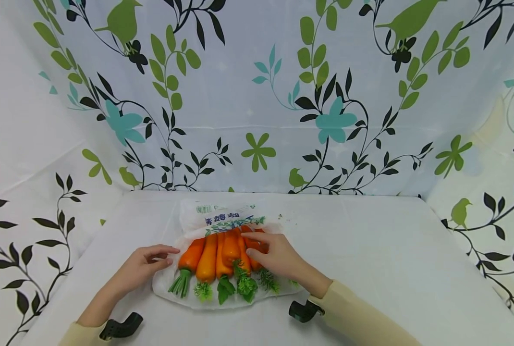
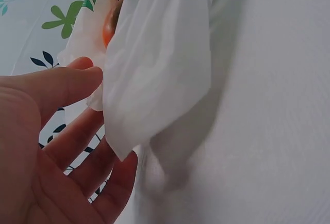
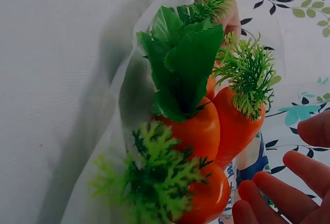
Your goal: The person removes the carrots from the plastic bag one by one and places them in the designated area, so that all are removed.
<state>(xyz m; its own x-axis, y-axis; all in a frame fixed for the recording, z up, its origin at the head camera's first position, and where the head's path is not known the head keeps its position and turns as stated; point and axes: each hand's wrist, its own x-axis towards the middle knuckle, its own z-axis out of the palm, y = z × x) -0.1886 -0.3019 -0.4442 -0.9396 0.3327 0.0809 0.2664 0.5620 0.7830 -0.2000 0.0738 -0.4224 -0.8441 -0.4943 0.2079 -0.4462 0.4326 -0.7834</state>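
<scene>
Several orange toy-like carrots (image 1: 207,259) with green tops lie side by side on a white printed plastic bag (image 1: 196,228). In the head view my left hand (image 1: 142,266) is at the bag's left edge, beside the leftmost carrot. The left wrist view shows thumb and fingers of that hand (image 2: 67,131) spread apart around a fold of the bag (image 2: 160,64), without pinching it. Over the rightmost carrots is my right hand (image 1: 276,252), its fingers extended. In the right wrist view these fingers (image 3: 289,188) are spread near the carrots (image 3: 240,126); contact is unclear.
A white cloth-covered table (image 1: 361,250) lies under the bag. Behind it hangs a curtain (image 1: 257,120) with leaf and bird prints, which continues along both sides. Dark wrist cameras are strapped at both sleeves (image 1: 348,307).
</scene>
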